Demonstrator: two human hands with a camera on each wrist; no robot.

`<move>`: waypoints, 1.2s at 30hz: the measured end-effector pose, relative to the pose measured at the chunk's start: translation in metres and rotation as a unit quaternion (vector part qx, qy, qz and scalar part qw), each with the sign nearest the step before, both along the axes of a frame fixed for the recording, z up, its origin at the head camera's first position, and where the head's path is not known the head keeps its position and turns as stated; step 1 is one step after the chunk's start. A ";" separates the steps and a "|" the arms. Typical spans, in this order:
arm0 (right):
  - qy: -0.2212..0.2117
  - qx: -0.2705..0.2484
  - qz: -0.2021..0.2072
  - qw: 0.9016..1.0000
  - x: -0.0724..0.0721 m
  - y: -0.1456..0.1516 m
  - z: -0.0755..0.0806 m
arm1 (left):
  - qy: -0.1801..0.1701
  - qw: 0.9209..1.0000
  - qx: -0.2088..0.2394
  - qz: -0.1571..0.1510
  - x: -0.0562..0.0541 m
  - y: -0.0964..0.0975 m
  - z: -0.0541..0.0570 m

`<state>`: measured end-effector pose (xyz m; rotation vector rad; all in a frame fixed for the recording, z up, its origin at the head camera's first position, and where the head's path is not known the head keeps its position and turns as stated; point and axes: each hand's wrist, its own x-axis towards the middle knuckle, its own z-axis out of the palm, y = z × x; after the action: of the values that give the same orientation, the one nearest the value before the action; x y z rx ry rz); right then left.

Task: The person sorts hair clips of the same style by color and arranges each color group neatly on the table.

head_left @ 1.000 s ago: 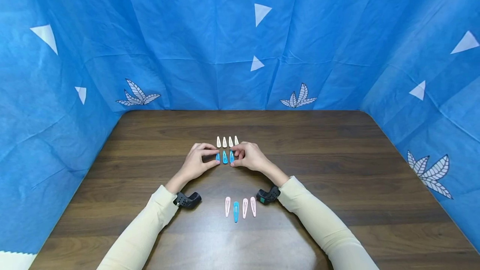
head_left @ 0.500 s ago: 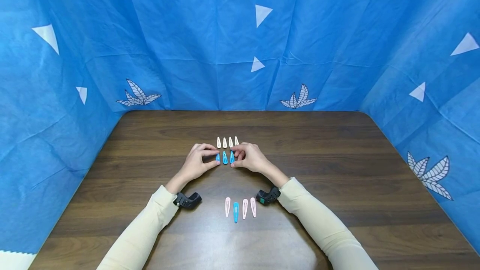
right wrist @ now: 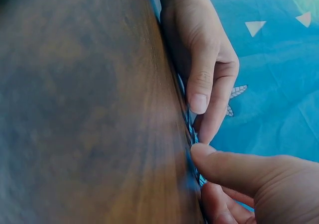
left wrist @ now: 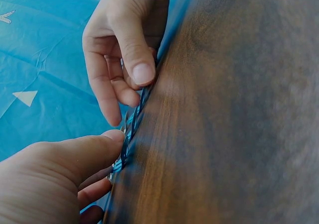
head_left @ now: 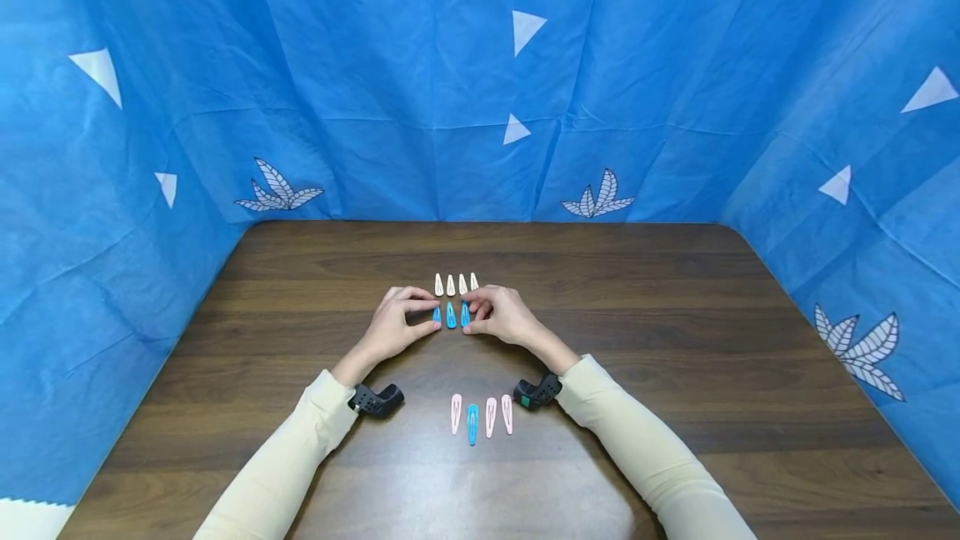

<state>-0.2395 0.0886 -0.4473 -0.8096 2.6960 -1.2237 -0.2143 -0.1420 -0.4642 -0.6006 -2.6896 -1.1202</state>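
Note:
Three blue snap hair clips lie in a short row on the table. My left hand [head_left: 390,323] pinches the leftmost blue hair clip [head_left: 437,316] end to end between thumb and forefinger. The rightmost blue hair clip [head_left: 465,314] is pinched the same way by my right hand [head_left: 506,315]. Between them lies the middle blue hair clip [head_left: 452,316], touched by neither hand. In the left wrist view my left thumb [left wrist: 94,152] is at the near end of the clips, which are seen edge-on. My right thumb [right wrist: 224,167] is likewise at the clips in the right wrist view.
Just beyond the blue row stand several cream hair clips [head_left: 451,285] in a line. Nearer the body lie three pink hair clips [head_left: 491,417] and one blue hair clip [head_left: 472,425]. The wooden table [head_left: 675,315] is bordered by a blue curtain [head_left: 450,65].

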 end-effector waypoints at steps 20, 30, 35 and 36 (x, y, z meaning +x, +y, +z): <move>0.038 -0.041 0.002 0.998 0.048 0.036 0.016 | 0.000 1.000 0.000 0.002 0.001 -0.002 -0.001; 0.060 -0.052 0.022 0.997 0.082 0.046 0.018 | 0.000 1.000 0.002 0.001 0.001 -0.002 0.000; 0.093 -0.054 0.052 0.993 0.098 0.044 0.015 | 0.003 1.000 -0.001 0.001 0.001 -0.002 -0.002; 0.100 -0.051 0.057 0.992 0.101 0.043 0.015 | 0.004 1.000 -0.001 0.001 0.001 -0.002 -0.002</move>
<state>-0.1386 0.1314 -0.4324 -1.1410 2.7111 -1.3280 -0.2135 -0.1443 -0.4661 -0.6010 -2.6847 -1.1134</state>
